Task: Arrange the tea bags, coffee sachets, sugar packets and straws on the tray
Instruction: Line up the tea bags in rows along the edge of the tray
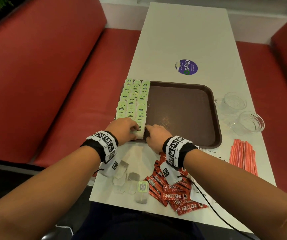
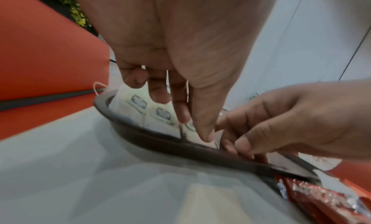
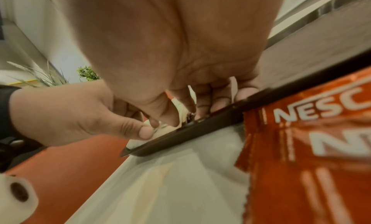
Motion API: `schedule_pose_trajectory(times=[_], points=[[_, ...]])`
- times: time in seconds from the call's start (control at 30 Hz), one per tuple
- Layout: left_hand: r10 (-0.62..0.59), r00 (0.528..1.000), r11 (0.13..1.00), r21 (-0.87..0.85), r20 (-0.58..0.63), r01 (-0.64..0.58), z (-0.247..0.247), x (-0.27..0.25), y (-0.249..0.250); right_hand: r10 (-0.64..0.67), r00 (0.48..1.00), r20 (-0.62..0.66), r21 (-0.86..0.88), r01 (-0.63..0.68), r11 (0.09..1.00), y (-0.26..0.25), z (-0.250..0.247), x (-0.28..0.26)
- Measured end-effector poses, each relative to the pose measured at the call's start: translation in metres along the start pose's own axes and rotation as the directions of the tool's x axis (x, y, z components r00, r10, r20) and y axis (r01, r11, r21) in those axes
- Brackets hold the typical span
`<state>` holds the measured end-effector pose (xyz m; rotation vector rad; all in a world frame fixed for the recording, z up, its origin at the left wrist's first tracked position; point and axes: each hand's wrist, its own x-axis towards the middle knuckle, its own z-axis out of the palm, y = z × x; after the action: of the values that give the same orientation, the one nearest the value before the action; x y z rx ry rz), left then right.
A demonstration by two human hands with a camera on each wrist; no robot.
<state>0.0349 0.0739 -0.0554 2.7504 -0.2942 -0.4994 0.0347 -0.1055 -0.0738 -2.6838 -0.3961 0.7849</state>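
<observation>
Right under my fingertips, at the near left corner of the tray (image 1: 182, 110), sits the tea bag (image 1: 138, 134) I'm placing. My left hand (image 1: 123, 127) pinches its left side, my right hand (image 1: 155, 134) pinches something at its right edge, probably the string or tag, can't tell. Its long axis runs away from me, in line with the tea bag rows (image 1: 134, 99) just beyond the fingers. Loose tea bags (image 1: 122, 172) lie back toward my wrists, left hand nearer.

I'm reading "NESCAFE CLASSIC" showing on the red coffee sachets (image 1: 174, 193), "ClayGo" sitting on the purple round sticker (image 1: 187, 67) on the white table (image 1: 182, 32), tea bag tags staying illegible.
</observation>
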Motion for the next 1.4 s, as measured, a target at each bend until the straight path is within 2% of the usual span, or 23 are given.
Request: schedule_pose_trajectory(times=[0.1, 0.17, 0.23, 0.37, 0.47, 0.57, 0.8, 1.0, 1.23, 1.4], points=[[0.011, 1.000, 1.000, -0.026, -0.005, -0.011, -0.006, -0.022, -0.011, -0.041, 0.994, -0.103, 0.036, 0.045, 0.998, -0.006, 0.006, -0.009], [0.053, 0.998, 0.998, -0.034, 0.021, -0.053, -0.007, -0.040, -0.023, -0.140, 0.983, -0.117, 0.037, 0.146, 0.989, -0.012, 0.007, -0.017], [0.097, 0.991, 0.995, -0.005, 0.090, -0.097, -0.006, -0.059, -0.034, -0.266, 0.963, -0.049, 0.023, 0.267, 0.963, -0.022, 0.005, -0.026], [0.170, 0.953, 0.978, 0.075, 0.249, -0.194, 0.004, -0.088, -0.049, -0.456, 0.881, 0.125, -0.009, 0.461, 0.887, -0.044, 0.014, -0.039], [0.208, 0.934, 0.968, 0.079, 0.290, -0.240, 0.014, -0.100, -0.053, -0.518, 0.822, 0.238, -0.083, 0.549, 0.832, -0.057, 0.027, -0.045], [0.215, 0.934, 0.963, 0.099, 0.285, -0.251, 0.022, -0.105, -0.056, -0.550, 0.781, 0.295, -0.193, 0.613, 0.766, -0.066, 0.037, -0.047], [0.227, 0.947, 0.958, 0.120, 0.227, -0.259, 0.035, -0.107, -0.058, -0.563, 0.754, 0.340, -0.292, 0.653, 0.699, -0.077, 0.049, -0.043], [0.259, 0.934, 0.936, 0.175, 0.246, -0.305, 0.032, -0.107, -0.057, -0.610, 0.702, 0.367, -0.370, 0.712, 0.597, -0.075, 0.053, -0.046], [0.249, 0.933, 0.937, 0.181, 0.259, -0.300, 0.030, -0.103, -0.055, -0.622, 0.701, 0.349, -0.375, 0.713, 0.592, -0.075, 0.053, -0.046], [0.274, 0.930, 0.939, 0.140, 0.245, -0.313, 0.028, -0.103, -0.057, -0.700, 0.659, 0.277, -0.400, 0.741, 0.539, -0.072, 0.059, -0.047]])
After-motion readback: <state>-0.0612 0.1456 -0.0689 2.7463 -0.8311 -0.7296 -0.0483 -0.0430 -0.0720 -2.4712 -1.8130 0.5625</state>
